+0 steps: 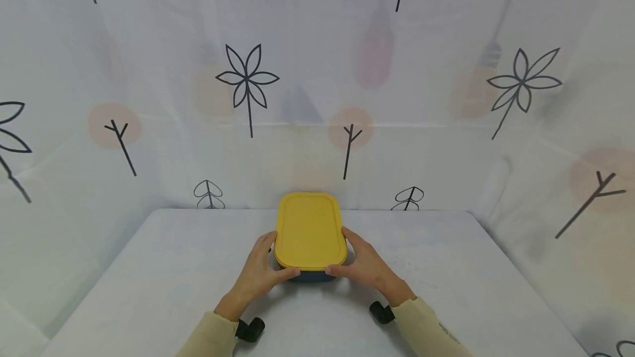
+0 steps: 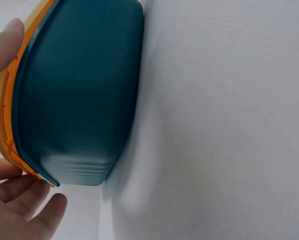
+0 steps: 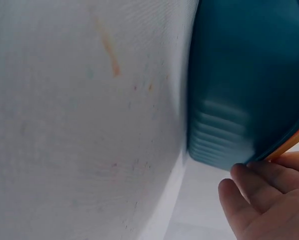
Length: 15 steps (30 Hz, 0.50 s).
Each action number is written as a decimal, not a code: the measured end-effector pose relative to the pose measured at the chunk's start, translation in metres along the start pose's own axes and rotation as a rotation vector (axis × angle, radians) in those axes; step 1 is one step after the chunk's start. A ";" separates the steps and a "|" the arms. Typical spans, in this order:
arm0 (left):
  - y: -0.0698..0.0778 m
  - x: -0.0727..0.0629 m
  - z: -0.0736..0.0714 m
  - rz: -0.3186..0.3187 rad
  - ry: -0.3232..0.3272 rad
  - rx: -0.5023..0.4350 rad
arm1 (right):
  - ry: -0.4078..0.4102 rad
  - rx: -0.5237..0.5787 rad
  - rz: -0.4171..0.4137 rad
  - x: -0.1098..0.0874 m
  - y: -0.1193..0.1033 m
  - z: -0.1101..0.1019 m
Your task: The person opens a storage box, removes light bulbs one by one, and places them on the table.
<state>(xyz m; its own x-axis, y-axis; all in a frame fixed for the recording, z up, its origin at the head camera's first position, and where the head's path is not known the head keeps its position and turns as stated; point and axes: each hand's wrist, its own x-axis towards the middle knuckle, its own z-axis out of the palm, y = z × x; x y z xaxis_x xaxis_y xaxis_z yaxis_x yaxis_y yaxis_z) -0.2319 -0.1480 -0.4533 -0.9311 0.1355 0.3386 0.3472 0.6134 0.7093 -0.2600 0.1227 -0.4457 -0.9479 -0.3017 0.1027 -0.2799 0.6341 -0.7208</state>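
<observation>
In the head view a food container with a dark teal body (image 2: 79, 90) and a yellow lid (image 1: 310, 230) stands on the white table. My left hand (image 1: 260, 269) grips the lid's left side, its thumb at the near edge. On the opposite side my right hand (image 1: 367, 263) holds the lid the same way. The left wrist view shows the thumb on the lid's rim and fingertips (image 2: 37, 192) under its corner, where an orange inner edge shows. Fingers of the right hand (image 3: 259, 187) sit at the matching corner in the right wrist view.
The white table (image 1: 168, 269) reaches back to a pale printed cloth (image 1: 307, 70) hanging behind and at both sides. Small coloured stains (image 3: 112, 57) mark the table surface. A black wrist device (image 1: 250, 329) sits by the left sleeve, another (image 1: 381, 313) by the right.
</observation>
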 end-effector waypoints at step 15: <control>0.005 0.000 -0.005 -0.029 0.016 -0.029 | 0.039 -0.023 -0.022 -0.002 -0.008 -0.003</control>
<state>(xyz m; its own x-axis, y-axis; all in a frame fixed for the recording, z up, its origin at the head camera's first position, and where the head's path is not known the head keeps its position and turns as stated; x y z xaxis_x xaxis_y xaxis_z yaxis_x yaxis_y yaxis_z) -0.2296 -0.1490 -0.4466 -0.9390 0.1051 0.3275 0.3234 0.5938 0.7367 -0.2562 0.1207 -0.4380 -0.9465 -0.2882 0.1451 -0.3037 0.6437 -0.7024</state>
